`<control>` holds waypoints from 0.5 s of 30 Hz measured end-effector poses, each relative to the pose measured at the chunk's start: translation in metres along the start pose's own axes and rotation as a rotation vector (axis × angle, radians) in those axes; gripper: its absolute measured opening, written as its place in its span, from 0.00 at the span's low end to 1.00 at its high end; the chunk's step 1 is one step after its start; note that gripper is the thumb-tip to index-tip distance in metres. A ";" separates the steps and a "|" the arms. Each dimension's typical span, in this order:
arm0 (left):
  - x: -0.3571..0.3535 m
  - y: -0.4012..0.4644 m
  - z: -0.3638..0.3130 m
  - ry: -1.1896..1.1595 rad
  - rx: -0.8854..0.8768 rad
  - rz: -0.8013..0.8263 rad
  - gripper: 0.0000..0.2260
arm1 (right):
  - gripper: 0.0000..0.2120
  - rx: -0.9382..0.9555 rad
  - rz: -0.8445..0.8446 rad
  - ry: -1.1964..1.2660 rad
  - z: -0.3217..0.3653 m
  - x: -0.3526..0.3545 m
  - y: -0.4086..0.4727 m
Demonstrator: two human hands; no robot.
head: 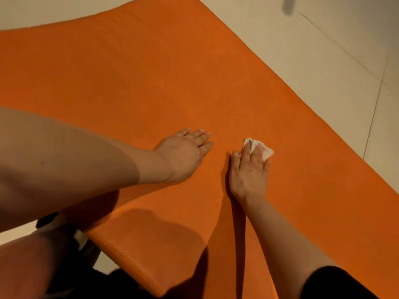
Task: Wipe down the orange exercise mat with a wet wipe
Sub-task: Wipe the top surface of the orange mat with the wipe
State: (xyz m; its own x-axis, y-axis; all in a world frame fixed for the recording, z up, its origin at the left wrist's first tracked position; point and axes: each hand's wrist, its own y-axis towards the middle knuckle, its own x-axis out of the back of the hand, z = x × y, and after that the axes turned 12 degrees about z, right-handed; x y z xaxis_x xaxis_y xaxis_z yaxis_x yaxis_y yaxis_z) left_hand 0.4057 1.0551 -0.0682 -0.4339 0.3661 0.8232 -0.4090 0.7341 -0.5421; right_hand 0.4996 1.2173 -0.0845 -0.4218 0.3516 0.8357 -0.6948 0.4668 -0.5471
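Presently, the flat orange foam exercise mat (151, 83) lies on the pale tiled floor (323, 50). The right hand (248, 171) presses a crumpled white wet wipe (266, 152) onto the mat, fingers straight over it. The left hand (183, 154) rests flat nearby, fingers extended, holding nothing.

Mat (151, 83) matt, finely textured foam; wipe (266, 152) crumpled cloth; floor (323, 72) smooth tile
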 end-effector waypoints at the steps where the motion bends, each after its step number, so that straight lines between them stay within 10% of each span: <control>1: 0.001 0.000 0.000 -0.003 0.001 0.006 0.24 | 0.29 0.029 0.002 0.024 0.013 -0.004 -0.004; 5: 0.004 -0.003 0.001 0.006 -0.005 0.060 0.24 | 0.28 0.229 0.028 -0.013 0.049 -0.011 -0.019; 15: 0.007 -0.040 0.015 0.116 -0.053 0.187 0.24 | 0.27 0.038 0.057 0.050 0.047 -0.025 -0.051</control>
State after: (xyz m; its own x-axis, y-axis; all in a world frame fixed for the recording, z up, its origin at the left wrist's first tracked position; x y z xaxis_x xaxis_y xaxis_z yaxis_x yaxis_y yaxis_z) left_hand 0.4068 1.0196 -0.0429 -0.4015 0.5598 0.7249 -0.2864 0.6751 -0.6799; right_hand 0.5185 1.1470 -0.0747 -0.4320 0.4171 0.7996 -0.6925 0.4146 -0.5904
